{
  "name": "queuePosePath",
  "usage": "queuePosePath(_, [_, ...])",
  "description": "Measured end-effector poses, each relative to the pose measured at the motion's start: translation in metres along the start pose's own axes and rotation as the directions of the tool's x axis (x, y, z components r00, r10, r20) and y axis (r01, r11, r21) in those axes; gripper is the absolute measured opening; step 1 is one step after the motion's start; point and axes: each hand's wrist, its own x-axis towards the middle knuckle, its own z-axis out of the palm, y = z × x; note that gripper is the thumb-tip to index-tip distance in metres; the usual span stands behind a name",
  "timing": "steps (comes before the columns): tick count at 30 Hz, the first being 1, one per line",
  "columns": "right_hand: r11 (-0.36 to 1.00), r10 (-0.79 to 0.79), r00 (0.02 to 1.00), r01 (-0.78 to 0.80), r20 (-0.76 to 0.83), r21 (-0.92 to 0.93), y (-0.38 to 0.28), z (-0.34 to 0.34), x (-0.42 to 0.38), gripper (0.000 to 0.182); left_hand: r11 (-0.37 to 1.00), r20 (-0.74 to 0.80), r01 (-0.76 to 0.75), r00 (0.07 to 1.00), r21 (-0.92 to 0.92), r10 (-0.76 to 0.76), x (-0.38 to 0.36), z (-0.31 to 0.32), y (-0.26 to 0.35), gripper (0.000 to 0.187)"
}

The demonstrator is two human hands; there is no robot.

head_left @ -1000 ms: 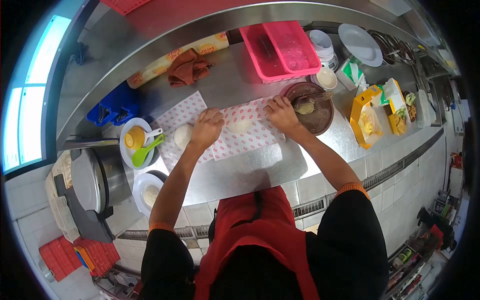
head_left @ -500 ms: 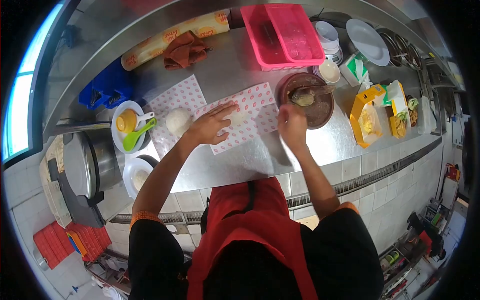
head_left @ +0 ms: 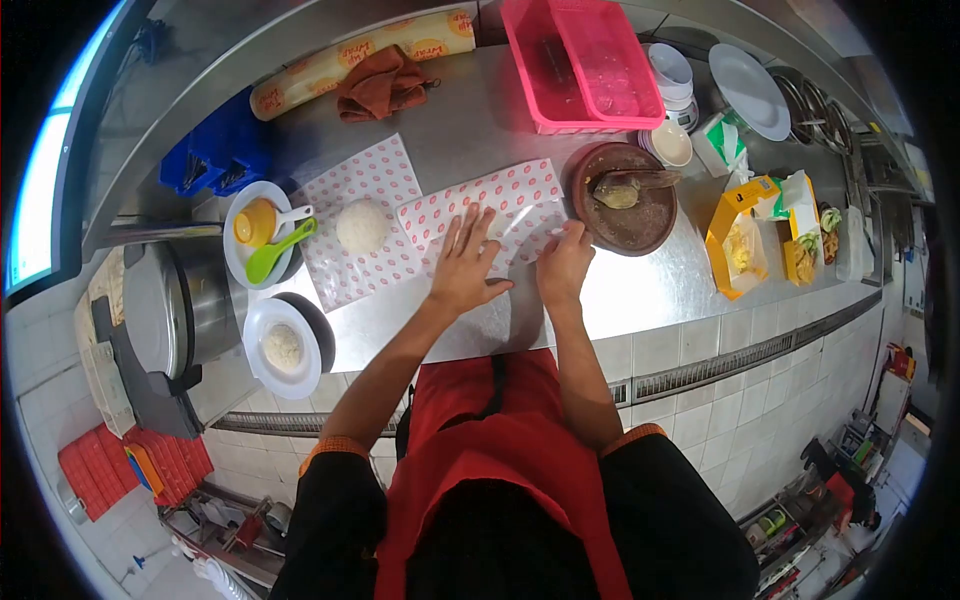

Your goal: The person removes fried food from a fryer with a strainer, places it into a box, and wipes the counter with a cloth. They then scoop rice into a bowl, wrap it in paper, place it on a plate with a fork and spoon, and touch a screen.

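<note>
My left hand lies with fingers spread on a sheet of food wrapping paper, white with red print and folded over along its far side. At the sheet's right end, my right hand is closed, with its fingertips pinching the paper's edge. Whatever lies beneath the left palm is hidden. To the left, a round mound of white rice sits on a second printed sheet. Right of my right hand stands a brown stone mortar with a pestle resting in it.
A white bowl holds a green spoon; a bowl of rice sits nearer. Behind are a pink basket, brown cloth and paper roll. Yellow food boxes stand right, a rice cooker left.
My left hand has slid right across the folded paper, fingers spreading. My right hand has moved left and down, from beside the mortar to the paper's right end. The view has shifted slightly.
</note>
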Motion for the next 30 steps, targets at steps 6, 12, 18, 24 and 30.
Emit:
queuePosePath(6, [1.000,-0.006,0.999,0.006,-0.038,0.001,-0.013,-0.015,-0.001,0.048,0.997,-0.142,0.023,0.990,0.068,-0.013,0.000,0.020,0.008,0.038])
queuePosePath(12, [0.998,-0.049,0.997,0.047,-0.057,-0.048,-0.006,-0.014,0.000,0.061,0.992,-0.205,-0.034,0.977,0.120,0.058,0.001,0.023,0.005,0.028])
queuePosePath(18, [0.339,0.269,0.918,-0.372,0.290,0.864,-0.002,-0.030,0.016,0.048,0.996,-0.213,-0.006,0.977,0.090,0.025,0.000,0.014,0.015,0.022])
queuePosePath(24, [0.862,-0.500,0.864,0.503,-0.062,0.058,-0.038,-0.076,0.012,0.046,0.983,-0.256,0.017,0.966,0.184,0.031,0.000,0.020,0.003,0.014])
queuePosePath(30, [0.452,-0.836,0.448,0.890,0.317,-0.067,-0.039,-0.021,0.015,0.033,0.987,-0.153,-0.132,0.977,0.095,0.146,-0.006,0.003,-0.013,0.016])
